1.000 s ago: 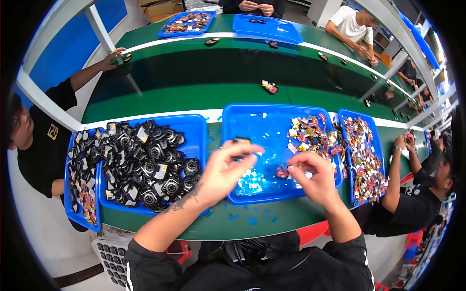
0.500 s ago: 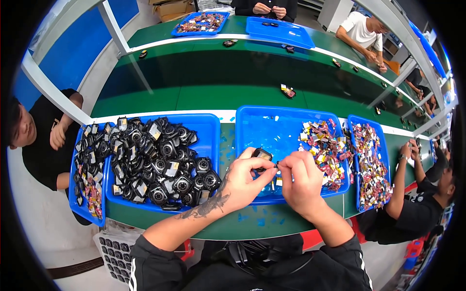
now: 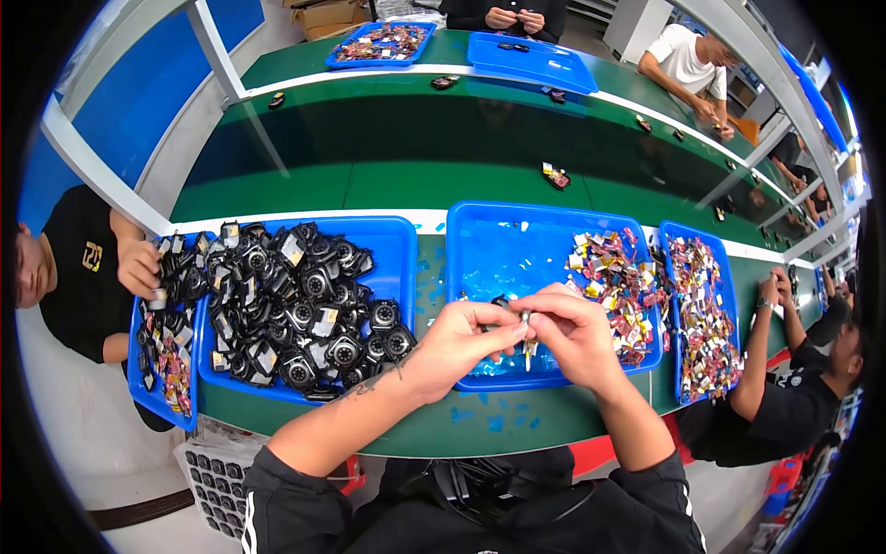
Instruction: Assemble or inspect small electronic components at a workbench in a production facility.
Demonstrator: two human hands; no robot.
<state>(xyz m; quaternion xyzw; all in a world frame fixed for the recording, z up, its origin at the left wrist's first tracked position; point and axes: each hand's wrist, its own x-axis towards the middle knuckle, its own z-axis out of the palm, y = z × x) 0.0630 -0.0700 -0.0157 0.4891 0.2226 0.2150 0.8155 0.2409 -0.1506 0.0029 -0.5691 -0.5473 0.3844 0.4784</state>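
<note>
Your hands [image 3: 461, 346]: two. Green belt [image 3: 388, 189]: one. Blue trays [image 3: 392, 247]: six; four your side, two across. Black cases [image 3: 344, 350], your left: too many to count.

A blue wall [image 3: 152, 111] (pale-edged below) rises left of the green bench [image 3: 558, 415].

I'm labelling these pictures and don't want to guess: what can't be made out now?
Head view: most of the dark piece between the left hand and right hand, which cover it.
Head view: most of the bottom of the large blue tray, buried under black casings.
Head view: the head of the black-clad person opposite, cut off by the upper edge.
Head view: details of the multicoloured part beyond the trays, too small.
</note>
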